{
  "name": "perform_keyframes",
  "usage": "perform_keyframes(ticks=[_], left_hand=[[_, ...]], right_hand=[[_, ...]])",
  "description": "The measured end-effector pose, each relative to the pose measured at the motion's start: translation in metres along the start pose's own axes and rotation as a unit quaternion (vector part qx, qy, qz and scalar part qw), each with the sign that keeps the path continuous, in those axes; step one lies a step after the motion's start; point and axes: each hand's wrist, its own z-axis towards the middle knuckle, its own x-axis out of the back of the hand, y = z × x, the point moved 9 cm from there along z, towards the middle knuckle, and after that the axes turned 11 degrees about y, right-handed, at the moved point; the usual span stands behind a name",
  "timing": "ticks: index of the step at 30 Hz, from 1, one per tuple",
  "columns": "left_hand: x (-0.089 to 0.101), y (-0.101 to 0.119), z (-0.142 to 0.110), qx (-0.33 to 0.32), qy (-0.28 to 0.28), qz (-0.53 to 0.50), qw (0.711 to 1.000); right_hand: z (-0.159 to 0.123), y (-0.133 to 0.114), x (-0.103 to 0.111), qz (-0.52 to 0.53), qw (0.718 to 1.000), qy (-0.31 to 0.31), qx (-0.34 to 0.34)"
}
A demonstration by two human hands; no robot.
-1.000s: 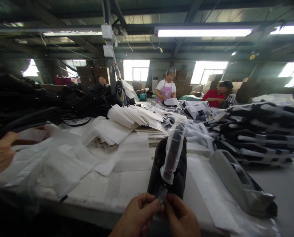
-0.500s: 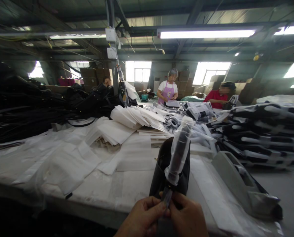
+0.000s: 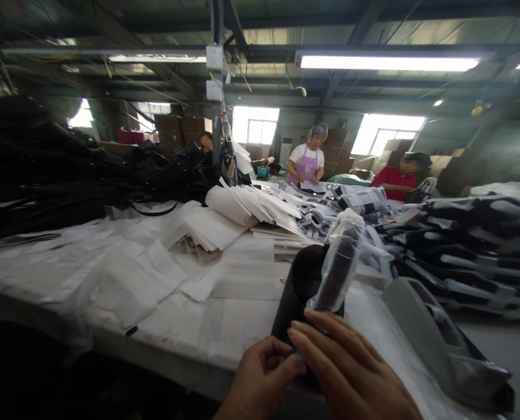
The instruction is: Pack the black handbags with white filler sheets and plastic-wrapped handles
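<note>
A black bag [image 3: 301,291] stands upright near the table's front edge. A rolled black strap in a clear plastic sleeve [image 3: 337,265] sticks up from it. My left hand [image 3: 262,379] pinches at the lower end of the sleeve, fingers closed. My right hand [image 3: 351,373] lies over the bag's near side with fingers stretched out, covering what the left hand pinches.
White paper sheets and plastic bags [image 3: 225,216] cover the table. A grey tape dispenser [image 3: 443,344] sits at the right. Wrapped black bags [image 3: 474,239] are stacked right, black bags [image 3: 67,175] piled left. Two people [image 3: 308,163] work at the far end.
My right hand has opened and moved up over the bag. The view has shifted left and down. The hand seen at the far left a second ago is gone.
</note>
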Motion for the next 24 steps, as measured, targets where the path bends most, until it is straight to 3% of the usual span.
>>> perform_keyframes(ticks=[3, 9, 12, 15, 19, 24], left_hand=[[-0.005, 0.015, -0.004, -0.05, -0.013, 0.023, 0.998], [0.0, 0.016, -0.003, -0.052, 0.013, 0.07, 0.996], [0.004, 0.012, 0.001, -0.05, 0.019, 0.059, 0.997], [0.006, 0.013, 0.003, -0.032, 0.018, 0.036, 0.999], [0.006, 0.013, 0.002, 0.043, -0.008, 0.021, 0.999], [0.005, 0.005, 0.005, 0.092, -0.049, 0.0, 0.995]], right_hand=[[0.029, 0.0, -0.023, -0.007, 0.993, -0.089, 0.073], [0.04, 0.023, -0.084, 0.034, 0.957, -0.286, 0.013], [0.04, 0.029, -0.096, 0.041, 0.94, -0.338, -0.001], [0.04, 0.03, -0.092, 0.061, 0.94, -0.336, 0.011], [0.029, 0.025, -0.07, 0.12, 0.95, -0.283, 0.052], [0.007, 0.012, -0.037, 0.037, 0.958, -0.222, 0.176]])
